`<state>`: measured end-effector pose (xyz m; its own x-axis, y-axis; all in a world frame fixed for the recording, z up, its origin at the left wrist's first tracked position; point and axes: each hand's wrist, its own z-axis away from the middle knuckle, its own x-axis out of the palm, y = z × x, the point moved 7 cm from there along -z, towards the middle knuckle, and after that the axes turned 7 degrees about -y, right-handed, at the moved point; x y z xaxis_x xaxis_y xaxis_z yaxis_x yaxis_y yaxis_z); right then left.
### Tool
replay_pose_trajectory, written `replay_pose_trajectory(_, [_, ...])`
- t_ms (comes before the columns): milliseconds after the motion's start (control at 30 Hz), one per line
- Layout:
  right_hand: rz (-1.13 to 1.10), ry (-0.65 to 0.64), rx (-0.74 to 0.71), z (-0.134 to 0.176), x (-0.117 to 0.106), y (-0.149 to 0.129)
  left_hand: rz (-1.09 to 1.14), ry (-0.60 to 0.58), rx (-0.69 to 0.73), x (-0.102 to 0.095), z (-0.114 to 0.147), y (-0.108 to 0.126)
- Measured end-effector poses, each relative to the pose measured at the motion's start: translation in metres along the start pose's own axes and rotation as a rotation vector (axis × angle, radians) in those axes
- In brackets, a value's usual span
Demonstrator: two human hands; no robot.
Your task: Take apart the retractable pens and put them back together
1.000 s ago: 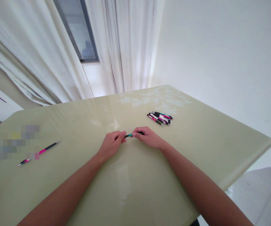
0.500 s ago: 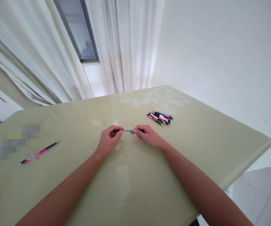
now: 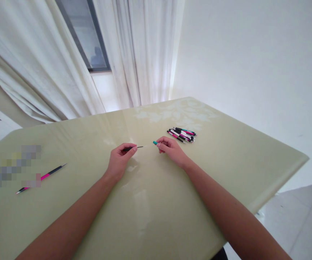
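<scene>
Teal barrel (image 3: 155, 143) pokes from my right hand (image 3: 166, 147), thumb and fingers pinching it; across a gap, my left hand (image 3: 122, 156), fingers curled, grips a dark pen piece (image 3: 128, 148), its thin rod (image 3: 140, 147) jutting rightward. A slack pinch could drop either part; a sideways knock might bend the rod. Both wrists angle inward.

We can read no text, label, brand, number or sign here; any print on the teal pen piece (image 3: 155, 143), the heaped pens (image 3: 182, 134) or the pink-and-black pen (image 3: 45, 176) is too small for us.
</scene>
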<state>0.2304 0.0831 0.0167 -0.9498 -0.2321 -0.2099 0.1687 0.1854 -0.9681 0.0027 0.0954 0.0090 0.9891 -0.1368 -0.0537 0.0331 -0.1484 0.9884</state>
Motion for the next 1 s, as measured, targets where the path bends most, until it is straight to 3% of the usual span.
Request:
replay_pose_trajectory(133, [0.422, 0.179, 0.004, -0.001, -0.018, 0.005, -0.081, -0.089, 0.041, 0.006, 0.002, 0.004])
replay_pose_trajectory(267, [0.717, 0.228, 0.032, 0.001, -0.023, 0.007, -0.185, -0.157, 0.076, 0.01, 0.005, 0.006])
replay_pose_trajectory(367, [0.667, 0.177, -0.066, 0.003, -0.014, -0.006, -0.236, -0.143, 0.094, 0.01, 0.005, 0.007])
replay_pose_trajectory(500, [0.38, -0.14, -0.158, 0.006, 0.025, -0.022, -0.289, -0.136, 0.12, 0.011, 0.006, 0.01])
replay_pose_trajectory(600, [0.409, -0.14, -0.187, 0.007, 0.037, -0.029, -0.304, -0.148, 0.116, 0.013, 0.005, 0.011])
replay_pose_trajectory(800, [0.518, 0.009, -0.196, 0.005, 0.0, -0.027, -0.204, -0.032, 0.034, 0.002, 0.003, 0.004])
replay_pose_trajectory(900, [0.522, 0.006, -0.159, 0.004, -0.012, -0.023, -0.151, 0.015, -0.003, -0.002, 0.002, 0.0])
replay_pose_trajectory(1000, [0.555, -0.039, -0.111, 0.003, -0.009, -0.018, -0.136, 0.022, -0.01, -0.002, 0.001, 0.0])
